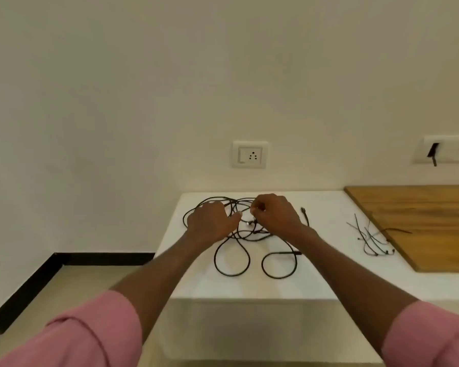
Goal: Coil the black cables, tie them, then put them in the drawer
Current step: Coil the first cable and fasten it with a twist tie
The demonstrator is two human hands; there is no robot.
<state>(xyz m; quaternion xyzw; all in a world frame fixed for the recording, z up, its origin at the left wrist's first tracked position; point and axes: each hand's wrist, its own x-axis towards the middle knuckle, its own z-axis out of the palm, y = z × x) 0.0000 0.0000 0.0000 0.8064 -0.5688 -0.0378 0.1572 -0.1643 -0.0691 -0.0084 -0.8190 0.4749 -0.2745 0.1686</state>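
On the white counter (316, 276), black cables (232, 260) are lying in loose tangled loops, the left hand (210, 223) is resting over their far left part with fingers loosely curled, grip unclear, and the right hand (274, 214) is pinching a strand, with cable ties (368, 238) lying to the right.

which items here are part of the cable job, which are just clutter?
Job:
- tangled black cables on the white counter
- cable ties to the right
- left hand and right hand in the tangle

Not job:
- wooden board
- wall socket
- second socket plate, far right
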